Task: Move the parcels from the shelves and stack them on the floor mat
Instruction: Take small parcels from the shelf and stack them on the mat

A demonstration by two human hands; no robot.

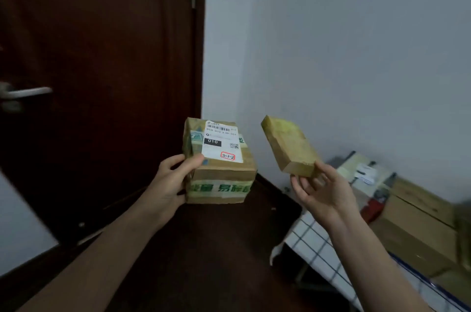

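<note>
Fingers [302, 188] of the right hand [323, 194] pinch the flat parcel [290, 146] above them, the left hand [170, 181] clasps the labelled parcel [221, 174]; best set each down level on the floor mat [313, 243] below-right.

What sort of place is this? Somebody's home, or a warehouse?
Probably an ordinary room, perhaps in a home, not a warehouse: a dark wooden door with a lever handle, a plain white wall, and cardboard parcels piled on a checked mat.
</note>
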